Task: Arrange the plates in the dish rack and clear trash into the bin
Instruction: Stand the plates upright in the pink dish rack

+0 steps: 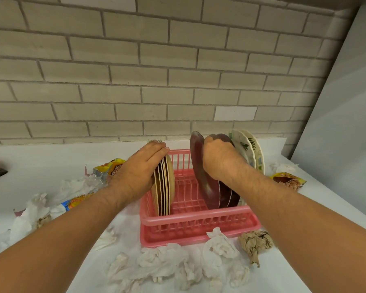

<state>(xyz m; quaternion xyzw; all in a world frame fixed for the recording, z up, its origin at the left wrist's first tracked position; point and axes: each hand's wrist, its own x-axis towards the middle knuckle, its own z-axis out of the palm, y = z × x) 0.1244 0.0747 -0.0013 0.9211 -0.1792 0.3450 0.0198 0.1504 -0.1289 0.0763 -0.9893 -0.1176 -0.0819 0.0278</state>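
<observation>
A pink plastic dish rack [197, 224] stands on the white counter. At its left end several tan and brown plates [165, 187] stand upright on edge, and my left hand [142, 170] is clasped over their top and left side. At the right end lean dark maroon plates [201, 172], with my right hand [218, 159] gripping their upper rims. Behind these stand white plates with a green leaf print [249, 149]. Crumpled white tissues [178, 265] lie in front of the rack.
A brown paper wad [255, 243] lies at the rack's front right corner. Snack wrappers [109, 168] and tissues [30, 214] litter the counter on the left. Another wrapper [288, 180] lies on the right. A brick wall stands behind; a grey panel rises at right.
</observation>
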